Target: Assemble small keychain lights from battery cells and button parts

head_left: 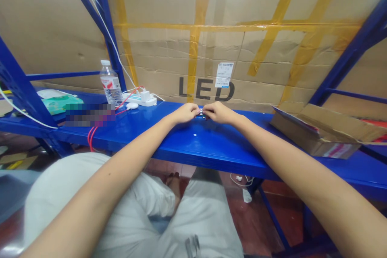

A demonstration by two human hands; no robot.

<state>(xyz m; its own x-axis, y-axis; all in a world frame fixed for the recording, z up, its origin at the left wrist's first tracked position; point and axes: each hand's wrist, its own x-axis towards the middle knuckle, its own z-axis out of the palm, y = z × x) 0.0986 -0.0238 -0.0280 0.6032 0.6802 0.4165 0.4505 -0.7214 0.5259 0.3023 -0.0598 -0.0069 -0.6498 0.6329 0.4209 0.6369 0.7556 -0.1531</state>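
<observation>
Both arms reach forward over the blue shelf point(199, 147). My left hand point(185, 113) and my right hand point(219, 112) meet near its back edge, with fingers closed on a small shiny metallic object point(201, 112) between them. Most of that object is hidden by the fingertips, and its exact kind cannot be told. A small white dot point(195, 134) lies on the blue surface just in front of the hands.
Left: a water bottle point(110, 84), a white power strip point(142, 98), red cables point(91, 135) and a green packet point(60, 104). Right: an open cardboard box point(320, 133). Behind stands a large taped cardboard panel point(163, 56), with blue frame posts point(350, 56) around.
</observation>
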